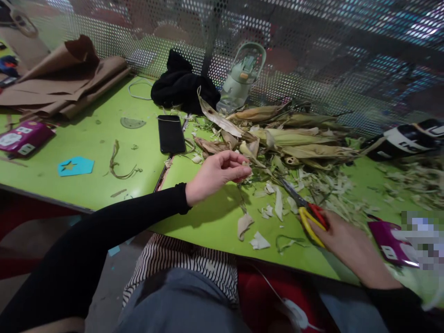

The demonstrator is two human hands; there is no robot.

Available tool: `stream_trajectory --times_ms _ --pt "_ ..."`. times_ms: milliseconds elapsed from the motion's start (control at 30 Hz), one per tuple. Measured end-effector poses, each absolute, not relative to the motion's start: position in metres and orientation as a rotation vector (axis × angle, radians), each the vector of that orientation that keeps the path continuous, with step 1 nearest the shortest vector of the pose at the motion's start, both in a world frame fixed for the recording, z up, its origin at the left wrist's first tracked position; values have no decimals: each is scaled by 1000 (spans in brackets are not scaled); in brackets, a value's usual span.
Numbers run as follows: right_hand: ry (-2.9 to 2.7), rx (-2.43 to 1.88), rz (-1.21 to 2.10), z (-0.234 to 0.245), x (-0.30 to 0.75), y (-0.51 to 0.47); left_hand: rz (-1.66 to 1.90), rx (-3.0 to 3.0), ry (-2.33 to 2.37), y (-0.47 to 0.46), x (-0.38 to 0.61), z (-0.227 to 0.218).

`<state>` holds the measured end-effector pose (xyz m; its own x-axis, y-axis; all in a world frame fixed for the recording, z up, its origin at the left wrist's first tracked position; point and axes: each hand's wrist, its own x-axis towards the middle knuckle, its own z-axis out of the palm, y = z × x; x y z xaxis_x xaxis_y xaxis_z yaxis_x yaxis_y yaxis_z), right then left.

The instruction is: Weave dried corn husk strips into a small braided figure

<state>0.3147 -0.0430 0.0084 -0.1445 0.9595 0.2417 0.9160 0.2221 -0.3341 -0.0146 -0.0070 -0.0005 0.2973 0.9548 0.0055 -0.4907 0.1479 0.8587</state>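
Observation:
My left hand [222, 173] hovers over the table edge of the husk pile, its thumb and fingers pinched together. A small pale bit shows at the fingertips, too small to name surely. In my right hand [350, 245] are scissors [308, 212] with red and yellow handles, the blades pointing up and left at the scraps. Dried corn husks [294, 136] lie heaped beyond both hands. Cut husk scraps [278, 203] are scattered between the hands, and a curled husk piece [244, 225] lies nearer the front edge.
A black phone [171, 134], blue paper cutout [75, 166] and clear protractor [132, 122] lie left. Behind stand a pale green bottle [239, 81] and bundled black cloth [183, 85]. Brown paper [65, 83] fills the far left; a black bottle [405, 141] lies right. Purple packs [391, 243] flank the table.

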Motion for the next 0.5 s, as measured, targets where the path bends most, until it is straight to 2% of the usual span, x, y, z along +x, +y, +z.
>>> stream_trajectory --times_ms 133,167,233,267,500 --pt "-2121 -1647 -142 20 291 -51 1157 941 613 -11 -12 -3" --pt "-2109 -1597 -101 22 272 -53 1163 954 605 -13 -10 -4" --pt "-2087 -1401 320 21 229 -53 1182 971 602 -15 -8 -5" --pt "-2044 -1298 430 20 208 -50 1193 971 607 -16 -6 -6" --pt "-1842 -1089 458 0 157 -26 1242 809 625 -17 -1 -13"
